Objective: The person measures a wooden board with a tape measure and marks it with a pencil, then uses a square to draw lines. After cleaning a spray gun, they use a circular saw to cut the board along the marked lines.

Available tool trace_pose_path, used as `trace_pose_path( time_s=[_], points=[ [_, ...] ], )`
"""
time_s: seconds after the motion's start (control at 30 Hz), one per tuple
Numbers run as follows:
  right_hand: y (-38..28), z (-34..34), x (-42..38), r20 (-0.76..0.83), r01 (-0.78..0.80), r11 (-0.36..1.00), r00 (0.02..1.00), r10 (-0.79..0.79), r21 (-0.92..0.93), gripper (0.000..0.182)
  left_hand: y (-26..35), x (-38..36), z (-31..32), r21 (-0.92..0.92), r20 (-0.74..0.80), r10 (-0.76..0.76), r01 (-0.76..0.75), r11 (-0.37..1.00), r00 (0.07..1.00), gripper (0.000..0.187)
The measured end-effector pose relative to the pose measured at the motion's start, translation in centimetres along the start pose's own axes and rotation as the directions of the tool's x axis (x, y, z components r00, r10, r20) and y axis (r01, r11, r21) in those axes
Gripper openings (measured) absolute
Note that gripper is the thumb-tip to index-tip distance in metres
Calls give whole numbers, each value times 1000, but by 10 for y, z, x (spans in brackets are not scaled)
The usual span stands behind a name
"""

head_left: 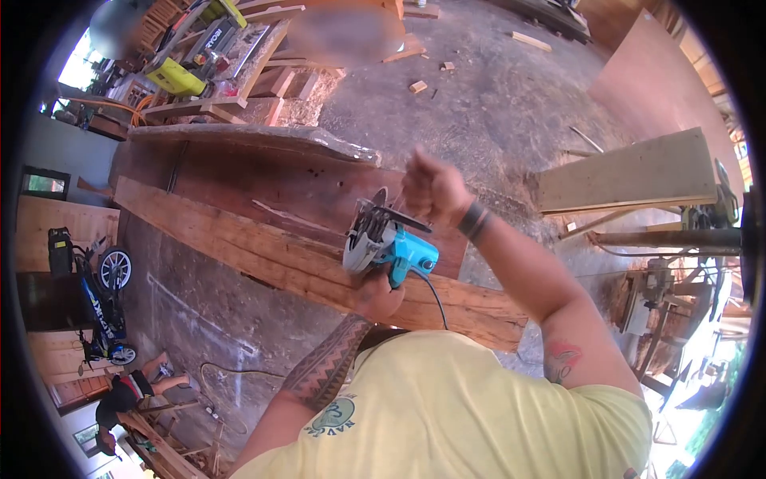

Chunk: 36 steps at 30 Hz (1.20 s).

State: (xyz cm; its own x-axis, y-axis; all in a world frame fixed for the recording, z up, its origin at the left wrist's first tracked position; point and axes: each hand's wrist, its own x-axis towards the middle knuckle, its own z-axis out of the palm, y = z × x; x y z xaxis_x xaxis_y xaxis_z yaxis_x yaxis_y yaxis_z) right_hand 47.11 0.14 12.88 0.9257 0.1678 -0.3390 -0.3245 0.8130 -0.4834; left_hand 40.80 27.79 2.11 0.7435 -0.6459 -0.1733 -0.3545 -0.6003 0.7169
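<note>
My left hand [378,295] is wrapped around a teal circular saw [412,254], at the underside of its body. The saw is tilted above a long wooden plank [239,239], its grey base plate and part of a round blade [381,195] turned upward. A dark cord runs from the saw toward my body. My right hand [435,188] is raised beside the base plate, fingers curled closed. Whatever those fingers may hold is hidden.
A rough-edged slab [255,140] lies beyond the plank. Power tools and offcuts crowd a bench [215,108] at upper left. A pale board [626,176] stands at right. A small motorbike [100,295] and another person [128,395] are at left.
</note>
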Motion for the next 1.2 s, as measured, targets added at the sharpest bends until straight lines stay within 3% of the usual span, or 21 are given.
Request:
trace_pose_path(
  time_s=[0.03, 0.13, 0.17, 0.2, 0.27, 0.33, 0.37, 0.43, 0.5, 0.53, 0.6, 0.63, 0.73, 0.83, 0.93, 1.0, 1.03, 1.07, 1.1, 1.13, 1.2],
  points=[
    [-14, -3, 3, -42, 110, 990, 993, -107, 91, 60, 6, 1, -3, 1, 18, -58, 58, 998, 998, 40],
    [-7, 2, 7, -320, 236, 948, 934, -161, 213, 60, -6, -1, 7, 26, -69, 86, -84, 996, 994, 41],
    [29, 8, 3, -115, -27, 985, 992, 47, 172, 62, -4, -2, 5, 13, -85, 97, -96, 995, 992, 41],
    [31, 4, 3, 88, -1, 997, 996, -6, 80, 64, 2, -2, -1, 1, -99, 108, -108, 994, 989, 41],
    [18, -5, 4, 87, 26, 991, 995, -38, 129, 65, 5, 1, -4, -16, -73, 94, -96, 995, 993, 41],
    [-15, -3, -3, -85, 233, 961, 971, -222, 147, 64, 2, 2, -5, -20, 17, 34, -33, 999, 999, 41],
    [-26, -2, -4, -171, 334, 931, 935, -309, 144, 64, -1, 2, -3, -21, -21, 57, -57, 998, 998, 40],
    [15, -3, 6, -260, 152, 981, 958, -118, 118, 65, -7, -1, 5, -22, -77, 108, -110, 994, 991, 40],
    [43, -4, -7, 135, -25, 986, 991, 2, 164, 63, -6, 2, 2, -3, -82, 104, -105, 994, 991, 40],
    [40, -8, -9, 117, 13, 987, 993, -32, 162, 63, -5, 0, 2, 5, -83, 96, -96, 995, 992, 40],
    [23, -11, -6, 91, 82, 986, 991, -97, 148, 62, 5, 3, -5, 13, 71, -23, 22, 1000, 997, 47],
    [14, -9, -9, 26, 116, 992, 993, -115, -39, 63, 9, 6, -9, 24, 142, -82, 79, 997, 986, 51],
    [17, -18, -16, 127, 157, 987, 979, -160, 34, 62, -4, 3, 0, 53, 86, 59, -63, 997, 995, 54],
    [36, -8, -20, 243, -42, 984, 970, -2, 174, 58, -4, 0, 6, -26, -94, 116, -119, 993, 989, 43],
    [-4, 12, -24, -250, 120, 976, 965, -72, 180, 53, 2, 1, -3, -14, -30, 49, -49, 999, 998, 41],
    [-31, -13, -20, 103, 283, 924, 943, -318, 259, 51, -5, 1, -2, 25, 6, 82, -82, 996, 997, 50],
    [-20, -7, -17, -163, 243, 948, 964, -211, 206, 52, -7, 1, -1, 28, 14, 86, -87, 996, 996, 52],
    [0, 4, -15, -422, 189, 968, 901, -104, 166, 52, -9, 1, 1, 31, 23, 91, -92, 995, 996, 54],
    [30, -2, -12, -103, 19, 981, 995, 1, 195, 53, -9, 2, 1, 21, 27, 80, -81, 996, 996, 55],
    [48, -1, -11, 226, -150, 974, 968, 110, 169, 55, -6, 3, 0, 16, 54, 44, -45, 999, 998, 55],
    [25, -7, -13, 135, -57, 983, 990, 34, 177, 57, 4, 6, -6, 19, 127, -58, 56, 998, 990, 55]
  ],
)
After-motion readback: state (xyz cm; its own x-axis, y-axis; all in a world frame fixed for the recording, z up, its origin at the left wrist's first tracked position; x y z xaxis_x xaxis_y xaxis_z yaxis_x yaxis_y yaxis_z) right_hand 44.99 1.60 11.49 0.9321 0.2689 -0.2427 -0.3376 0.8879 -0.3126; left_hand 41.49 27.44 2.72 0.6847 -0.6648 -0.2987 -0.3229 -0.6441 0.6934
